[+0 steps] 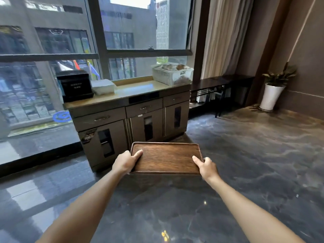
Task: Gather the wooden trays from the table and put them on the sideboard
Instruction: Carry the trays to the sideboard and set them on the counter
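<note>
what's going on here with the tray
A person is carrying a wooden tray in both hands, the left hand on one short side and the right hand on the other. They face a sideboard by the window. Its top holds a black box and a white basket, with bare space between.

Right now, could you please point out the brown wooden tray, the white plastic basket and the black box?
brown wooden tray (166,158): head view, bare centre.
white plastic basket (168,77): head view, front wall.
black box (76,86): head view, front face.
</note>
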